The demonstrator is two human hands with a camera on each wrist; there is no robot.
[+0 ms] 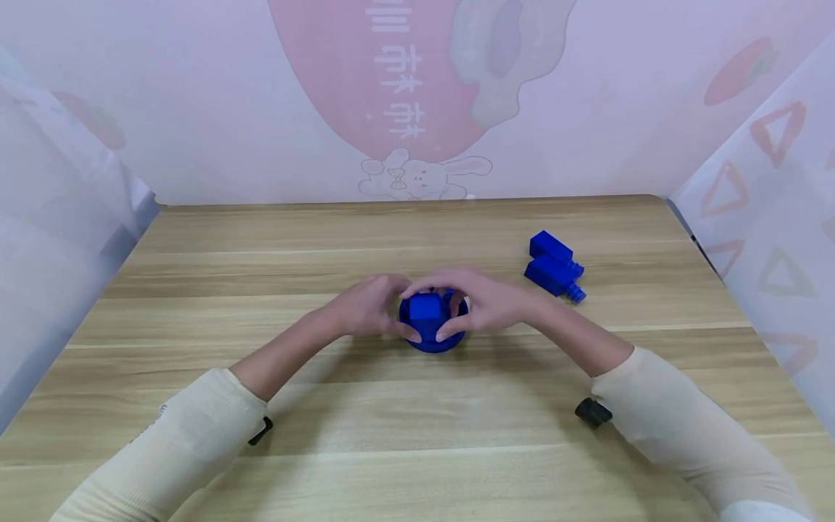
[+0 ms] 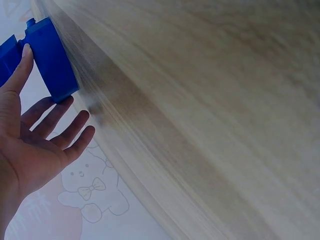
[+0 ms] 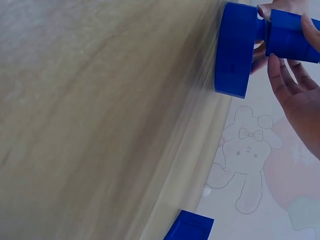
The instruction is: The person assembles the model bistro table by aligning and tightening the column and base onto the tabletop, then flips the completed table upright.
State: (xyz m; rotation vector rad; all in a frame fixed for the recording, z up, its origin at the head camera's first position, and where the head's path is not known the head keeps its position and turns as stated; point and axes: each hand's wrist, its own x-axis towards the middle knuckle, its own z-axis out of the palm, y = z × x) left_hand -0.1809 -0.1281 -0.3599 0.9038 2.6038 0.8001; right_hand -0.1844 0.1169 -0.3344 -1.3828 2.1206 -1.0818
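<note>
A round blue base (image 1: 435, 348) lies flat at the middle of the table, with a boxy blue block (image 1: 425, 308) standing above it. My left hand (image 1: 368, 304) grips the base; in the left wrist view, its thumb lies along the top and fingertips touch the lower rim of the base (image 2: 52, 60). My right hand (image 1: 485, 297) pinches the block between thumb and fingers. The right wrist view shows a narrow neck between the base (image 3: 235, 50) and the block (image 3: 290, 35). Whether they are joined there cannot be told.
Two more blue blocks with threaded ends, a rear one (image 1: 551, 246) and a front one (image 1: 551, 275), lie side by side at the right rear of the wooden table (image 1: 417, 464). A printed cloth (image 1: 228, 109) stands behind the table.
</note>
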